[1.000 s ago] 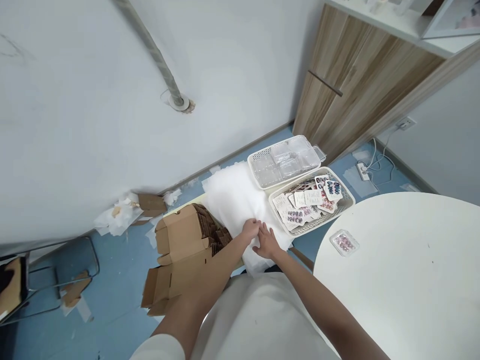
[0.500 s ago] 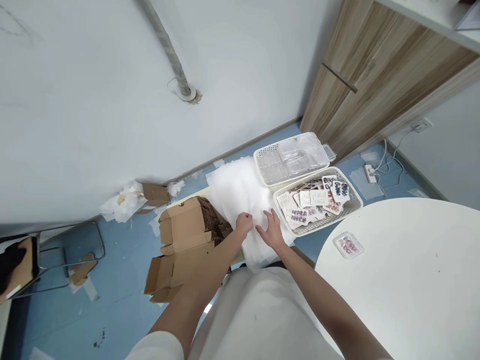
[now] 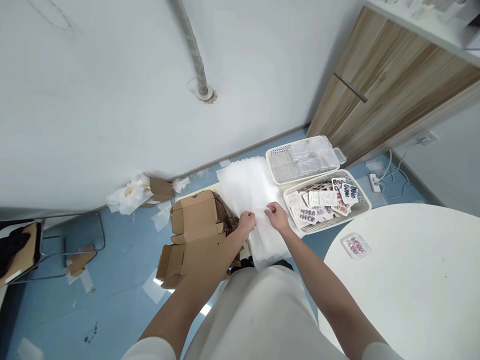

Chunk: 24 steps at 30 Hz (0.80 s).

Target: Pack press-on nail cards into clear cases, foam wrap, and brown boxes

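Observation:
White translucent sheets (image 3: 243, 182) lie in a stack in front of me, between flattened brown cardboard boxes and two white baskets. My left hand (image 3: 247, 221) is closed at the middle of the stack, its fingers pinching the edge of a white sheet. Just to its right, my right hand (image 3: 276, 216) has its thumb and fingers pressed together on the same white sheet. The sheet's thin edge between the hands is hard to make out.
Brown cardboard boxes (image 3: 195, 220) lie at the left. One basket (image 3: 275, 176) holds clear plastic cases, another (image 3: 366, 204) holds printed cards. A round white table (image 3: 405, 275) at the right bears a small clear case (image 3: 355, 246). A metal-framed chair (image 3: 101, 232) stands far left.
My right hand has closed from spread fingers into a pinch on the sheet. My left hand stays closed. The whole view has shifted slightly, with the scene now further right.

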Tool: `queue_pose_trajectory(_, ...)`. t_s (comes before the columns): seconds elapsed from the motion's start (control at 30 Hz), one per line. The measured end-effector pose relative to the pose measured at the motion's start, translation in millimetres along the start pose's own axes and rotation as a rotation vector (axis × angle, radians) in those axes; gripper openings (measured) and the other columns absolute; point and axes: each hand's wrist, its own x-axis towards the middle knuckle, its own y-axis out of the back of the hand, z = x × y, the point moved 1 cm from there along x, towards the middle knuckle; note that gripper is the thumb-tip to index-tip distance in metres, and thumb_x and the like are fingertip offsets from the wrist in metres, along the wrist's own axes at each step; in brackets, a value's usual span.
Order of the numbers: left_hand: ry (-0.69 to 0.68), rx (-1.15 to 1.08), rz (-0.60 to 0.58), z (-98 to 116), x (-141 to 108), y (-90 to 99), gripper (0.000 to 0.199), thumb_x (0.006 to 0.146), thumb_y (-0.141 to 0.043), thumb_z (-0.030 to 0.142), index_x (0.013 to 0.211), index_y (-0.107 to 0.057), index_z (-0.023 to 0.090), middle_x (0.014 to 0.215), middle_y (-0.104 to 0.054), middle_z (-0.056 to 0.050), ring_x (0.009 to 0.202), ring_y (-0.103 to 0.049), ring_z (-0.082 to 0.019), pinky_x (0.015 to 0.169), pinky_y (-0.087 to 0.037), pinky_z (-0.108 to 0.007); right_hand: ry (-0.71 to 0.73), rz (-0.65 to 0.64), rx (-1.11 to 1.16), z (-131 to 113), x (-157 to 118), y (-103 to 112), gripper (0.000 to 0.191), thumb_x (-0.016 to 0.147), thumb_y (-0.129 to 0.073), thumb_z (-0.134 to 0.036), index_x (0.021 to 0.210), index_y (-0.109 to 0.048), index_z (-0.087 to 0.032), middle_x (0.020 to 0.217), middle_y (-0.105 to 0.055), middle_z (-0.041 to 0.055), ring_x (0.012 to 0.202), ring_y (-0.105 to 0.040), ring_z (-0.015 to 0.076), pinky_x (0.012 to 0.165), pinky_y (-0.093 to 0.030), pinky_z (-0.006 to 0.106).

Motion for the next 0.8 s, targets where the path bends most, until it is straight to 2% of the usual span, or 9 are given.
queue_pose_trajectory(0.07,-0.034,0.015,-0.02,1,-6,5.7,0.027,0.078,-0.048,0.041,0.092,-0.052,0.019,0.086,-0.06,-0.008,0.081,-0.056,-0.019,0.064,-0.044,-0.028,0.06,0.035,-0.085,-4,-2,5,0.019,0.075,-0.042,-0.024,0.09,-0.053,-0.021,0.076,-0.055,-0.0004,0.072,-0.054,0.0161,0.077,-0.041,0.035)
queue_pose_trajectory(0.17,-0.103,0.056,-0.072,2,-18,11.8,0.038,0.074,-0.051,0.046,0.103,-0.048,0.021,0.103,-0.058,-0.009,0.093,-0.054,-0.02,0.071,-0.043,-0.029,0.127,0.065,-0.164,-10,-8,11,0.031,0.072,-0.035,-0.01,0.096,-0.054,-0.019,0.093,-0.055,0.0054,0.08,-0.055,0.0166,0.074,-0.043,0.031)
queue_pose_trajectory(0.3,-0.166,0.055,-0.144,1,-36,15.9,0.051,0.072,-0.053,0.048,0.114,-0.044,0.021,0.12,-0.052,-0.011,0.106,-0.05,-0.022,0.078,-0.042,-0.029,0.215,0.044,-0.408,-28,-19,14,0.042,0.069,-0.033,-0.001,0.097,-0.058,-0.02,0.107,-0.054,0.0077,0.093,-0.055,0.0192,0.079,-0.043,0.031)
queue_pose_trajectory(0.4,-0.215,0.02,-0.197,-2,-48,19.2,0.057,0.073,-0.053,0.047,0.121,-0.04,0.021,0.13,-0.045,-0.012,0.113,-0.047,-0.023,0.082,-0.041,-0.029,0.275,0.068,-0.558,-47,-31,16,0.049,0.07,-0.034,0.0,0.11,-0.055,-0.018,0.12,-0.049,0.0096,0.101,-0.054,0.0223,0.083,-0.043,0.034)
queue_pose_trajectory(0.57,-0.299,-0.027,-0.236,-10,-65,23.3,0.06,0.074,-0.051,0.044,0.127,-0.035,0.019,0.139,-0.033,-0.011,0.12,-0.041,-0.023,0.085,-0.041,-0.028,0.341,0.192,-0.651,-69,-62,22,0.062,0.07,-0.033,0.0,0.129,-0.038,-0.017,0.136,-0.037,0.0087,0.111,-0.049,0.0233,0.084,-0.046,0.035)
queue_pose_trajectory(0.8,-0.338,0.036,-0.216,-14,-80,9.1,0.065,0.075,-0.05,0.044,0.131,-0.03,0.017,0.14,-0.03,-0.012,0.124,-0.037,-0.021,0.094,-0.037,-0.026,0.364,0.325,-0.651,-65,-123,48,0.06,0.072,-0.034,-0.005,0.131,-0.035,-0.017,0.137,-0.035,0.0084,0.116,-0.046,0.0232,0.084,-0.048,0.035)
